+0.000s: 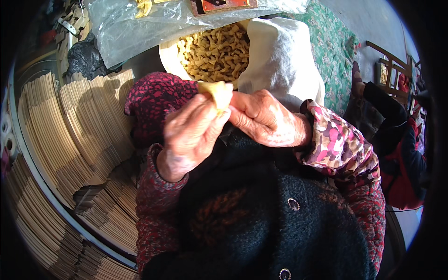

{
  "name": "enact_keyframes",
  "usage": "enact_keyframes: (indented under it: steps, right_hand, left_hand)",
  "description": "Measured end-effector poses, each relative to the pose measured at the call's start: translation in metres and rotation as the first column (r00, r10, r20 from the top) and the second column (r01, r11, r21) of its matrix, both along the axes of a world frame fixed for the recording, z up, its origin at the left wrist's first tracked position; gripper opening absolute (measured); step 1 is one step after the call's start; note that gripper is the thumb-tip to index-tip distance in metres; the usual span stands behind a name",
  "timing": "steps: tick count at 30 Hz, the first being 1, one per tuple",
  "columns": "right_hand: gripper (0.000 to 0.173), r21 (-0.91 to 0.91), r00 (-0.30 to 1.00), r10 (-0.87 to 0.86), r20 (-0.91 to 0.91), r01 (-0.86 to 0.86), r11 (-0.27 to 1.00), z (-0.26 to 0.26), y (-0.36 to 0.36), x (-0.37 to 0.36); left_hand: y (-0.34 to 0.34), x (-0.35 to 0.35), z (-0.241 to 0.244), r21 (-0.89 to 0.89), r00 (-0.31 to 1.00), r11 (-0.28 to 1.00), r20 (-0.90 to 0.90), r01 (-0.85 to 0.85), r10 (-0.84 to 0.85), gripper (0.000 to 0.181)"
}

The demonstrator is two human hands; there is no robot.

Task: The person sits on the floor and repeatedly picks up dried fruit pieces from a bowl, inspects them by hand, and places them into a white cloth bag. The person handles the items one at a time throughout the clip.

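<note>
Up in front of my chest, a small folded strip of soft yellow sheet material (221, 93) is pinched between both hands. My left hand (190, 131) grips it from the left with thumb and fingers. From the right, the fingertips of my right hand (264, 119) meet its lower edge, the thumb and forefinger pressed together. Beyond the hands stands a round pale container (168, 59), filled with many small yellow-brown knotted or folded pieces (213, 52). A white cloth (280, 52) drapes over its right side.
Clear plastic sheeting (122, 38) lies beyond, under a red-topped wooden block (224, 5). Stacked thin tan sheets (56, 122) and a black plastic bag (84, 52) are on the left. Green floral cloth (332, 52), a wooden chair (395, 73) and another person (399, 168) are on the right.
</note>
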State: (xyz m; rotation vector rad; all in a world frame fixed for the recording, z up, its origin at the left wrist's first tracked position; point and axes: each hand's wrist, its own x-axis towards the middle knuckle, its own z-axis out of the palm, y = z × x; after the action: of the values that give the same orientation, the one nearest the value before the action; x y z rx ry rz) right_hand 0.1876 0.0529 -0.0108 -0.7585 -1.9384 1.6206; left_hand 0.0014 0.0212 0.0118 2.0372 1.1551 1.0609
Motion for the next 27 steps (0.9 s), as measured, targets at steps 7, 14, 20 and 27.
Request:
enact_keyframes:
  steps: [7, 14, 20, 27]
  right_hand:
    - [0.024, -0.479, 0.989, -0.019, -0.144, -0.053, 0.876, 0.009, 0.002, 0.008]
    - [0.043, -0.511, 0.996, -0.08, 0.029, 0.084, 0.856, 0.003, -0.003, -0.001]
    - [0.047, -0.544, 0.99, -0.137, 0.028, 0.13, 0.829, 0.01, -0.007, 0.004]
    - [0.042, -0.555, 0.949, -0.315, 0.018, 0.272, 0.787, 0.012, -0.008, 0.01]
  left_hand:
    - [-0.003, -0.001, -0.012, -0.122, 0.997, 0.99, -0.037, 0.065, -0.07, 0.025]
    - [-0.005, 0.004, -0.011, 0.087, 0.993, 0.993, -0.089, 0.082, -0.074, 0.017]
    - [-0.006, 0.004, -0.006, 0.233, 0.987, 0.97, -0.157, 0.067, -0.031, 0.02]
    - [-0.02, -0.01, -0.001, 0.033, 0.989, 0.991, 0.082, -0.127, 0.124, 0.021]
